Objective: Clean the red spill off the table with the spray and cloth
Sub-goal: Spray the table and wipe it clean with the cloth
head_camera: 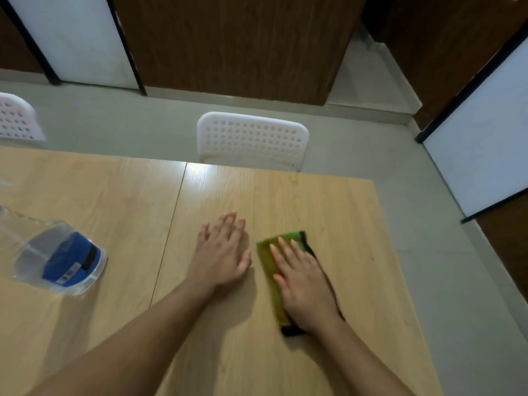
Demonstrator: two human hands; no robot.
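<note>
I press my flat right hand (303,287) on the green cloth (270,270); my left hand (221,252) lies spread beside the cloth. I should push down hard and wipe slowly.

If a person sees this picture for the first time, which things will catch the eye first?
First, the two hands in the middle of the wooden table: the right hand presses flat on a green cloth, and the left hand lies flat beside it. Next, the clear bottle with a blue label at the left edge.
</note>
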